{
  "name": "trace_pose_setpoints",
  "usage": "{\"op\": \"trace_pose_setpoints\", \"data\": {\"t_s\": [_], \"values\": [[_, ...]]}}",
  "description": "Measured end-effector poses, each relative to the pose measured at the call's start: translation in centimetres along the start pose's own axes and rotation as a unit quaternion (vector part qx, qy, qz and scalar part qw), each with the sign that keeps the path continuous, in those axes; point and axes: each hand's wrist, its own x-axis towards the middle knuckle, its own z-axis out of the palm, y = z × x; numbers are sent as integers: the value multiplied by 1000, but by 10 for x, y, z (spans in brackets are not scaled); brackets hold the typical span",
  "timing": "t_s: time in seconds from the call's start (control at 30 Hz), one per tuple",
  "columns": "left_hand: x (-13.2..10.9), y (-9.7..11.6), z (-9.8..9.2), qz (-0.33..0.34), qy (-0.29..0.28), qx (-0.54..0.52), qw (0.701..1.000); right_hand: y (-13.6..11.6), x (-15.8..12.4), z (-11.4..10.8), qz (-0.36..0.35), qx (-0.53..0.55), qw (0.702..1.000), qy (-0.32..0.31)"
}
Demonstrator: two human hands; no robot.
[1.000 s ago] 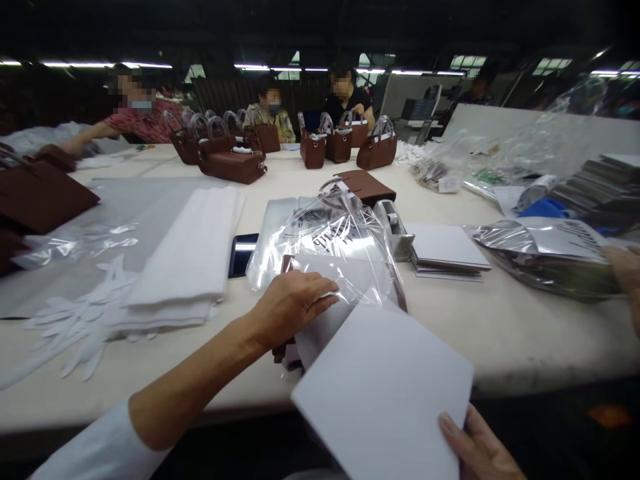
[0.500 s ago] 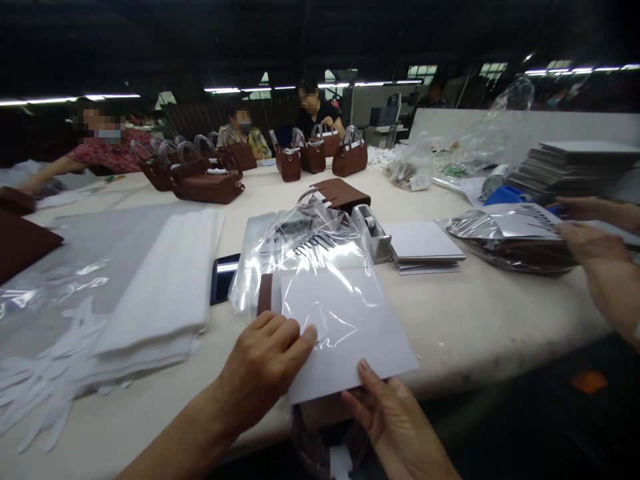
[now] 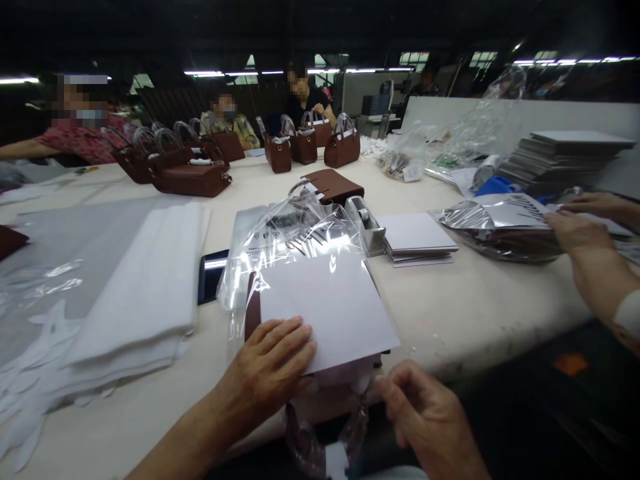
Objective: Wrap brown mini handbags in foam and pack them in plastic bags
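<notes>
A white card (image 3: 325,307) lies inside a clear plastic bag (image 3: 285,233) over a brown handbag (image 3: 253,307), whose wrapped handles (image 3: 305,433) hang past the table's front edge. My left hand (image 3: 275,357) rests on the lower left of card and handbag, fingers stretched out. To the right of the handbag's lower end is my right hand (image 3: 417,407), apart from the card; its thumb and fingers are curled together, and what they hold, if anything, is too small to tell.
A tape dispenser (image 3: 367,230) and stacked cards (image 3: 417,237) stand behind right. White sheets (image 3: 145,287) and a dark phone (image 3: 213,273) lie left. At right, another person's hands touch a bagged item (image 3: 515,230). Brown bags (image 3: 193,177) and several people are farther back.
The card has gone farther into the plastic bag. My left hand has flattened out on it. My right hand has let go of the card's lower edge and moved right. The view has shifted slightly.
</notes>
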Motion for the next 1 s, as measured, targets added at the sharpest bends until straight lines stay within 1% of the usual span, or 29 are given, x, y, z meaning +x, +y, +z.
{"op": "trace_pose_setpoints", "data": {"t_s": [0.03,0.07,0.1,0.13,0.17,0.2,0.27,0.3,0.37,0.43,0.5,0.57,0.67,0.73,0.8,0.87,0.9,0.93,0.97,1.0], "values": [[-2,0,2,0,0,-4,1000,5,6,-12,-88,-86,989,80],[-4,-1,3,0,-1,-10,1000,10,14,-23,-166,-154,963,147],[-5,-1,4,0,-1,-14,1000,14,23,-31,-228,-207,934,183],[-5,-1,5,-2,-1,-14,1000,19,34,-37,-273,-248,910,188],[-5,-1,5,-3,-2,-10,1000,23,45,-40,-303,-275,896,171],[-5,-1,5,-5,-3,-4,1000,25,55,-41,-320,-289,890,147],[-4,0,3,-11,-2,5,1000,27,70,-39,-328,-276,897,112],[-4,1,3,-13,-4,6,1000,26,75,-37,-329,-255,903,105],[-5,2,1,-22,-11,-1,1000,23,78,-33,-334,-198,914,115],[-6,5,1,-38,-14,-11,999,25,75,-31,-345,-162,914,137],[-8,8,4,-51,-5,-19,999,37,71,-32,-365,-169,903,149],[-8,14,9,-45,14,-29,998,56,70,-32,-375,-194,895,146],[-6,23,15,-33,33,-38,998,82,73,-28,-346,-195,904,160],[-6,26,14,-45,41,-28,998,89,74,-23,-325,-185,912,168],[-12,27,11,-75,58,-6,995,91,72,-18,-306,-180,922,156],[-26,26,9,-120,91,18,988,90,70,-15,-285,-178,930,148],[-36,26,9,-154,111,25,982,91,69,-13,-273,-182,933,150],[-47,27,11,-196,133,23,971,92,68,-12,-261,-191,934,153],[-58,30,15,-255,154,7,955,94,68,-11,-249,-204,934,154],[-68,33,20,-327,174,-25,928,96,68,-10,-239,-220,934,152]]}}
